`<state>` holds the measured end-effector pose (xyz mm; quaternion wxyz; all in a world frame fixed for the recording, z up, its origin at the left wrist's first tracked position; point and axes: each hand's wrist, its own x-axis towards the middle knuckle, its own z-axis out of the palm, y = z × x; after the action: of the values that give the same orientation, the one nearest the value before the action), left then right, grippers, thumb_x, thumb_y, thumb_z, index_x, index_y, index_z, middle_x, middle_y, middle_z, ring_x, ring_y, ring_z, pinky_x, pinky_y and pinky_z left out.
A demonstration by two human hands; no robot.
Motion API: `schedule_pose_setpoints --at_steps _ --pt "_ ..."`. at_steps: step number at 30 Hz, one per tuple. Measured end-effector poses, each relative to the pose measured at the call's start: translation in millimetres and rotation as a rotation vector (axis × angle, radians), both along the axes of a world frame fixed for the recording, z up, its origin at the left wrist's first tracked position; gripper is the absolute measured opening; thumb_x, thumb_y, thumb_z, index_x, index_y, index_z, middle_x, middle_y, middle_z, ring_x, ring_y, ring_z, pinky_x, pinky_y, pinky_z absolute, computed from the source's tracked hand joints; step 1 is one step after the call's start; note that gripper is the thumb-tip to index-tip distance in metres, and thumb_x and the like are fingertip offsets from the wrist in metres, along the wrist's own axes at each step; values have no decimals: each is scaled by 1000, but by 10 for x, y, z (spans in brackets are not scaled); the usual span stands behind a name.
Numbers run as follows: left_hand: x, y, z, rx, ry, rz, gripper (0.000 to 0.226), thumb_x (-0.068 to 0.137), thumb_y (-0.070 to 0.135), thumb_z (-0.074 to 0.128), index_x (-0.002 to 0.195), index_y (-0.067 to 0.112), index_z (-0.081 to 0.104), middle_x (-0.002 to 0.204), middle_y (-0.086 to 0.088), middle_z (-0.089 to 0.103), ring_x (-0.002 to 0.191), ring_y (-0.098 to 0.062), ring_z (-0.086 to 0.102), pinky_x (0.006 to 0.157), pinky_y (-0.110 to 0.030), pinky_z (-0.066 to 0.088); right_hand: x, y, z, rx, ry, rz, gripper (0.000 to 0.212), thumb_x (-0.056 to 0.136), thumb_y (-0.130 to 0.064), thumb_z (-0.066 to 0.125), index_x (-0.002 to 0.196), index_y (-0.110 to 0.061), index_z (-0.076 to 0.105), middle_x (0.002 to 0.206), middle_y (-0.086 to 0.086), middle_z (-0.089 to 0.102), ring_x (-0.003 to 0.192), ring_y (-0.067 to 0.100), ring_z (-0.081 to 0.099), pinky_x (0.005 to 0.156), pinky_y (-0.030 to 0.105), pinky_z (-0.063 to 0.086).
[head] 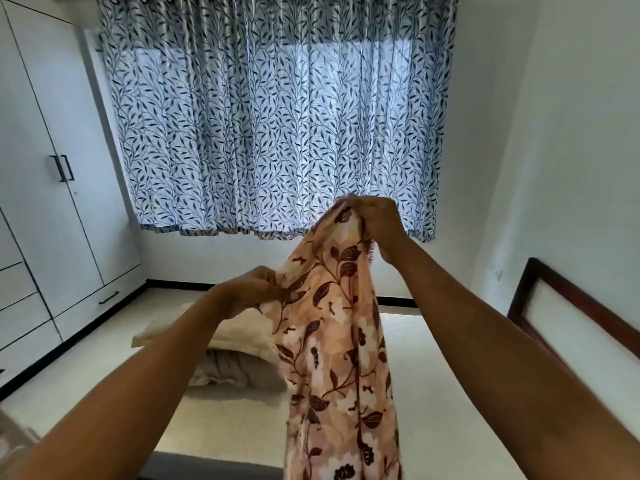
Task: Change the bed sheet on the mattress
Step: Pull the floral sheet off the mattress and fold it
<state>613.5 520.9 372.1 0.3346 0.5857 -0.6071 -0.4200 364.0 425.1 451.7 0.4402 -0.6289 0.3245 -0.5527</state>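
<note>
A peach bed sheet (341, 348) with dark brown flowers and leaves hangs bunched in front of me, over the bare white mattress (446, 382). My right hand (377, 223) grips its top edge, held high. Lower and to the left, my left hand (258, 287) pinches the sheet's side edge. The sheet's lower end runs out of the frame at the bottom.
A beige pillow and crumpled cloth (225, 351) lie on the floor to the left of the mattress. The dark wooden headboard (568, 306) stands at the right. White wardrobes (52, 188) line the left wall. A leaf-patterned curtain (277, 112) covers the window ahead.
</note>
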Motion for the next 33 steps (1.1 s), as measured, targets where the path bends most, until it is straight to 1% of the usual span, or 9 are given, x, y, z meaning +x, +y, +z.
schedule_pose_setpoints --at_steps 6,10,12,19,22,25,26,29,33 --pt "-8 -86 146 -252 296 232 27 89 26 74 101 2 77 99 -20 75 88 -30 69 81 -42 55 -320 7 -273 337 71 335 28 93 -36 67 102 -10 75 102 16 73 90 31 69 83 37 56" --pt "-277 -143 376 -347 320 165 16 93 11 68 105 4 76 101 -20 76 91 -34 73 82 -42 60 -260 81 -666 549 293 547 80 87 -55 71 137 6 55 137 29 56 115 41 54 103 49 42" --pt "-414 -173 434 -325 362 98 22 94 6 65 114 6 74 106 -22 74 97 -38 72 86 -45 59 -157 139 -766 578 244 639 84 90 -55 68 143 7 47 142 30 50 118 42 52 106 50 42" --pt "-488 -158 319 -240 381 -96 27 97 3 59 122 6 69 98 -17 75 84 -30 73 73 -38 62 -148 -5 -510 388 -7 363 50 92 -22 66 129 10 61 117 24 64 100 34 65 88 42 56" --pt "-439 -162 216 -221 395 -90 29 96 3 61 123 6 69 101 -19 75 84 -29 72 71 -34 62 -215 -81 -424 391 -168 422 25 83 -16 61 96 1 75 86 11 68 76 23 65 74 34 57" --pt "-419 -171 179 -199 429 -106 33 95 -3 58 126 7 68 114 -25 71 93 -33 70 76 -37 62 -222 -115 -469 440 -291 519 30 85 -16 50 72 -4 74 73 8 69 64 20 63 70 30 51" --pt "-423 -169 177 -200 424 -115 35 95 -5 56 127 7 67 115 -25 71 93 -33 71 75 -36 62 -210 -132 -492 425 -297 482 25 83 -19 60 85 2 73 87 14 70 73 25 65 74 32 52" --pt "-411 -170 163 -220 399 -131 37 95 -6 56 128 7 67 116 -25 71 93 -32 71 77 -38 61 -189 -153 -522 468 -296 536 82 76 -30 75 145 5 46 141 26 54 116 41 57 102 48 48" --pt "-351 -198 138 -234 327 -23 21 95 8 64 113 3 74 105 -28 72 86 -36 70 77 -43 58 -225 -89 -378 327 88 506 58 86 -26 75 133 5 61 132 28 63 115 37 64 104 47 52"
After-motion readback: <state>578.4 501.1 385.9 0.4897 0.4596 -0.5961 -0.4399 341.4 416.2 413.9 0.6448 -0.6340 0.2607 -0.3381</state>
